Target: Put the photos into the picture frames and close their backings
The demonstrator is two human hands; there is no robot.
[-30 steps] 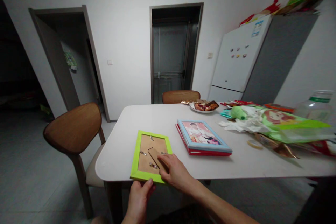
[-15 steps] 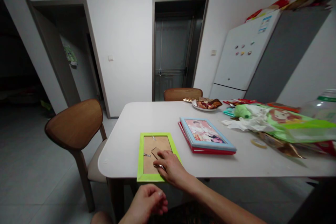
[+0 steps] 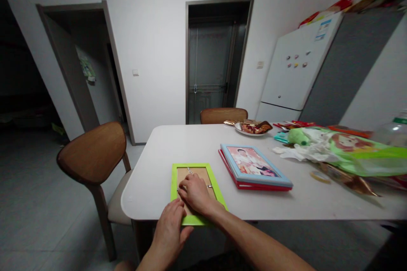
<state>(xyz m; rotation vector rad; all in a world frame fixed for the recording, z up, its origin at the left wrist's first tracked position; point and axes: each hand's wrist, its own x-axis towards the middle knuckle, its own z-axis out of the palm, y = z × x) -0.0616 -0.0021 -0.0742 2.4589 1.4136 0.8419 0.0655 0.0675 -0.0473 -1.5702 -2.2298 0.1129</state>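
Note:
A light-green photo frame (image 3: 174, 182) lies face down at the table's front edge, its brown backing board (image 3: 182, 173) showing. Small metal clips stand at the board's top and right sides. My left hand (image 3: 168, 230) grips the frame's near left corner, its thumb below the front edge. Over the backing board, my right hand (image 3: 197, 194) has bent, closed fingers pressed by the left clip; anything between them is hidden. To the right, a blue photo frame (image 3: 233, 165) with a picture in it rests on a red one (image 3: 227, 173).
On the white table (image 3: 165, 144) are a plate of food (image 3: 254, 129), a tape roll (image 3: 319, 177), crumpled tissue (image 3: 305, 152) and a green bag (image 3: 356, 159). A wooden chair (image 3: 95, 152) stands at the left, another chair (image 3: 222, 115) behind the table.
My left hand has risen from below the table edge onto the frame's corner. The right hand has shifted up and left over the backing. The bent wire stand seen earlier is now hidden.

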